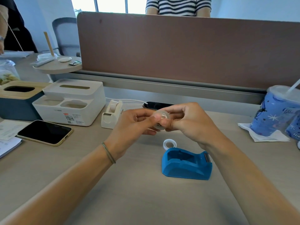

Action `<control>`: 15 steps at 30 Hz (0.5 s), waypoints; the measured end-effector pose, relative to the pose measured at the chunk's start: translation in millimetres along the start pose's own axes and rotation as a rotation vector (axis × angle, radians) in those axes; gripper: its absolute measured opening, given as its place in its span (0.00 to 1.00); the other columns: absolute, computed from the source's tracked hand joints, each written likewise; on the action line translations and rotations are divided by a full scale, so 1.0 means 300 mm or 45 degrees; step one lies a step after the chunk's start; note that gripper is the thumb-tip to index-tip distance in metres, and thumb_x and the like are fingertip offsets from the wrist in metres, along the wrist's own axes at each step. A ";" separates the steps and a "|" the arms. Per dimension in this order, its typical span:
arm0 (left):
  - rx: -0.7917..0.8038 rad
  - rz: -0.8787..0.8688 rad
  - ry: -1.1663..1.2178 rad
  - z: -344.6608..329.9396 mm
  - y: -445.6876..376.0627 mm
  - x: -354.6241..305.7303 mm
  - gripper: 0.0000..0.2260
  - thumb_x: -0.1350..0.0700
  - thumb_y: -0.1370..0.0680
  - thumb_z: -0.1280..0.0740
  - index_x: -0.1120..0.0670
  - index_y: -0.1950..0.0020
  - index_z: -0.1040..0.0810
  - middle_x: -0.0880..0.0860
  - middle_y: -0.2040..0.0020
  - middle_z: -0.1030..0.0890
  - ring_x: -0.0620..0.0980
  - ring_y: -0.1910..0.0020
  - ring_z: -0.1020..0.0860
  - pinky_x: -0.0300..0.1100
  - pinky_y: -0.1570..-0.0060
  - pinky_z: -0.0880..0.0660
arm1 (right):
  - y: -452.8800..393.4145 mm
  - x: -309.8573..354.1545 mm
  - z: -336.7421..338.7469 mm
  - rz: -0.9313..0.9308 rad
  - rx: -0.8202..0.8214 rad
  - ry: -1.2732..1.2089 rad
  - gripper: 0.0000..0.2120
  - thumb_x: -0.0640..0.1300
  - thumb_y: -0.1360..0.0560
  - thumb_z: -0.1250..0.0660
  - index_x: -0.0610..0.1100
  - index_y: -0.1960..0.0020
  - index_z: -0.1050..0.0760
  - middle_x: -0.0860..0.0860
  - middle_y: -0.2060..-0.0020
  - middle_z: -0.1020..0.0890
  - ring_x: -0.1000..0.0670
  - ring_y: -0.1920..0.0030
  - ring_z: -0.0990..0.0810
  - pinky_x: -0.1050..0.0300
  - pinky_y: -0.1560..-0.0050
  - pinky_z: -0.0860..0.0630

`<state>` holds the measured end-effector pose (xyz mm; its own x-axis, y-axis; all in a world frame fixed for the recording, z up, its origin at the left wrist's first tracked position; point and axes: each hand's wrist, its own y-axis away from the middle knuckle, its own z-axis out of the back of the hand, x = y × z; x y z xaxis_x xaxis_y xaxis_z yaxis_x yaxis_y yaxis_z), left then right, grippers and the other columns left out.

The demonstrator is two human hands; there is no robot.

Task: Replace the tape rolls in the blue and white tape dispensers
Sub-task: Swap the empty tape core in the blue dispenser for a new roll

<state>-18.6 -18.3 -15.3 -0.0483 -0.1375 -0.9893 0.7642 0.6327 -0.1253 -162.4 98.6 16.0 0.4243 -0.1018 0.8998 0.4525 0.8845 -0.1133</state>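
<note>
Head view: above the blue dispenser (186, 163), empty on the bench (129, 184), left hand (134, 122) and right hand (188, 122) together pinch a clear tape roll (162, 118); a white core ring (169, 143) touches the blue dispenser's far edge; the white dispenser (112, 114) stands beyond-left, phone (45, 132) farther left, blue cup (274, 111) beyond-right.

One head-worn wide-angle view looks forward and down, from close above the surface (133, 192), at both hands (162, 122), and faces the brown partition (186, 51) behind.
</note>
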 end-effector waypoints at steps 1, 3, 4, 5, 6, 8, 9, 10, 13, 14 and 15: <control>-0.005 -0.014 -0.039 -0.002 -0.001 0.001 0.12 0.53 0.25 0.29 0.59 0.45 0.15 0.56 0.54 0.12 0.52 0.55 0.13 0.45 0.54 0.16 | 0.002 -0.001 0.003 -0.010 -0.006 -0.005 0.15 0.42 0.30 0.21 0.46 0.44 0.14 0.52 0.56 0.11 0.51 0.54 0.12 0.51 0.51 0.14; -0.030 -0.027 -0.059 -0.006 -0.004 0.004 0.08 0.57 0.25 0.27 0.58 0.48 0.14 0.55 0.57 0.12 0.49 0.58 0.13 0.43 0.57 0.17 | 0.005 -0.002 0.000 -0.027 -0.024 0.031 0.15 0.42 0.32 0.20 0.46 0.46 0.14 0.51 0.56 0.11 0.51 0.55 0.12 0.51 0.53 0.14; -0.044 -0.018 -0.052 -0.007 -0.003 0.006 0.06 0.58 0.25 0.27 0.57 0.50 0.14 0.55 0.58 0.12 0.49 0.60 0.14 0.42 0.58 0.17 | 0.006 -0.002 -0.004 -0.033 -0.037 0.055 0.16 0.42 0.33 0.20 0.45 0.46 0.14 0.51 0.57 0.11 0.51 0.56 0.12 0.52 0.53 0.14; -0.056 -0.003 -0.045 -0.008 -0.002 0.006 0.05 0.58 0.25 0.27 0.56 0.51 0.14 0.54 0.59 0.12 0.49 0.61 0.14 0.41 0.60 0.17 | 0.005 -0.003 -0.009 -0.037 -0.046 0.070 0.16 0.42 0.33 0.19 0.45 0.46 0.14 0.51 0.57 0.11 0.51 0.57 0.12 0.53 0.54 0.14; -0.063 0.007 -0.042 -0.009 -0.001 0.005 0.04 0.58 0.25 0.27 0.56 0.52 0.14 0.54 0.60 0.12 0.48 0.62 0.13 0.40 0.61 0.17 | 0.006 -0.002 -0.012 -0.038 -0.057 0.080 0.16 0.41 0.33 0.19 0.45 0.46 0.14 0.51 0.57 0.11 0.52 0.58 0.12 0.55 0.55 0.14; -0.079 0.001 -0.060 -0.007 0.000 0.006 0.03 0.59 0.26 0.27 0.55 0.53 0.14 0.53 0.61 0.12 0.49 0.62 0.13 0.39 0.62 0.17 | 0.009 0.000 -0.021 -0.026 -0.083 0.106 0.16 0.40 0.33 0.19 0.45 0.47 0.14 0.52 0.59 0.11 0.53 0.60 0.12 0.58 0.58 0.15; -0.089 -0.009 -0.081 -0.006 0.000 0.004 0.03 0.59 0.26 0.26 0.55 0.54 0.14 0.53 0.61 0.12 0.49 0.62 0.13 0.40 0.62 0.17 | 0.011 0.001 -0.025 -0.019 -0.094 0.119 0.15 0.40 0.33 0.19 0.46 0.47 0.14 0.52 0.60 0.11 0.53 0.61 0.12 0.59 0.58 0.15; -0.102 -0.020 -0.108 -0.005 -0.001 0.002 0.03 0.59 0.26 0.26 0.55 0.54 0.14 0.54 0.61 0.12 0.49 0.62 0.13 0.40 0.62 0.17 | 0.014 0.002 -0.028 -0.015 -0.102 0.131 0.15 0.40 0.33 0.19 0.46 0.47 0.14 0.53 0.60 0.12 0.54 0.61 0.12 0.60 0.59 0.15; -0.132 -0.053 -0.196 -0.002 -0.001 -0.003 0.05 0.59 0.26 0.26 0.58 0.52 0.14 0.57 0.60 0.12 0.51 0.62 0.13 0.43 0.62 0.16 | 0.019 0.004 -0.036 -0.010 -0.114 0.160 0.15 0.42 0.33 0.19 0.48 0.47 0.14 0.54 0.60 0.12 0.54 0.61 0.13 0.60 0.59 0.15; -0.139 -0.064 -0.223 -0.002 0.000 -0.004 0.05 0.59 0.26 0.26 0.59 0.52 0.14 0.57 0.60 0.12 0.51 0.63 0.13 0.43 0.62 0.16 | 0.020 0.003 -0.038 -0.007 -0.117 0.165 0.15 0.43 0.33 0.19 0.48 0.47 0.14 0.54 0.59 0.12 0.54 0.61 0.13 0.60 0.59 0.15; -0.141 -0.073 -0.245 -0.003 0.001 -0.005 0.05 0.59 0.26 0.26 0.58 0.52 0.14 0.56 0.60 0.12 0.50 0.63 0.13 0.44 0.62 0.16 | 0.019 0.003 -0.038 -0.006 -0.119 0.168 0.15 0.43 0.33 0.19 0.47 0.47 0.14 0.53 0.59 0.12 0.54 0.61 0.13 0.60 0.59 0.15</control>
<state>-18.9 -17.3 -14.0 0.0419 -0.3115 -0.9493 0.6880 0.6980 -0.1986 -150.4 98.4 11.1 0.5182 -0.1704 0.8381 0.5235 0.8381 -0.1534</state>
